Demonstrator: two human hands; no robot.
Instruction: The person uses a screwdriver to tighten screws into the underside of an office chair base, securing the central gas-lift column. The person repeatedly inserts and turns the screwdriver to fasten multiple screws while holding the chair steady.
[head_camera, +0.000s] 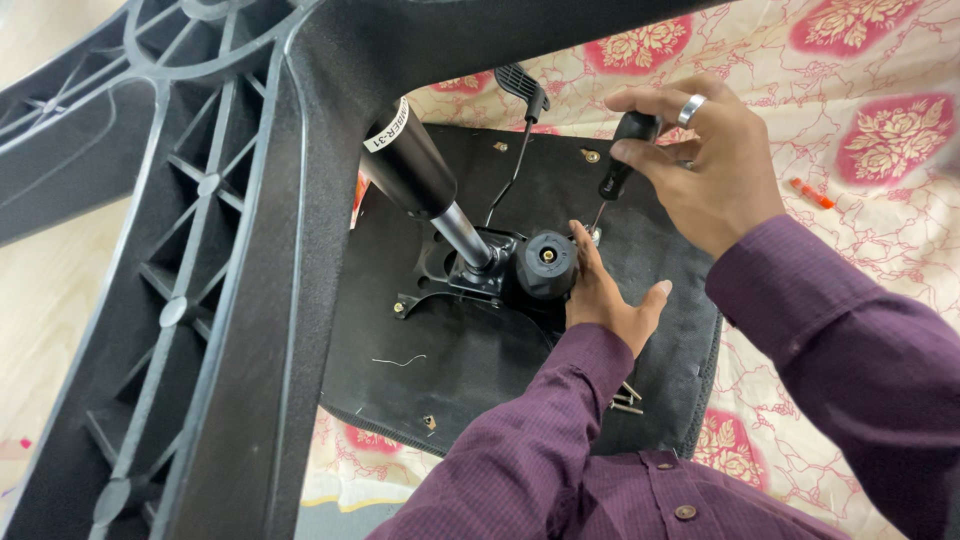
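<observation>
My right hand (700, 160) grips the black handle of a screwdriver (622, 160), tip down on a screw at the edge of a black metal chair mechanism (480, 270). My left hand (605, 295) rests flat on the mechanism beside its round black knob (546, 262), fingertips next to the screwdriver tip. The mechanism sits on the black fabric underside of an upturned chair seat (470, 360). A black gas-lift cylinder (415, 165) rises from the mechanism toward me.
The ribbed black plastic chair base (200, 250) fills the left of the view, close to the camera. A thin lever with a paddle handle (522, 90) sticks up behind. Loose screws (628, 400) lie on the seat. A floral sheet (860, 120) covers the floor.
</observation>
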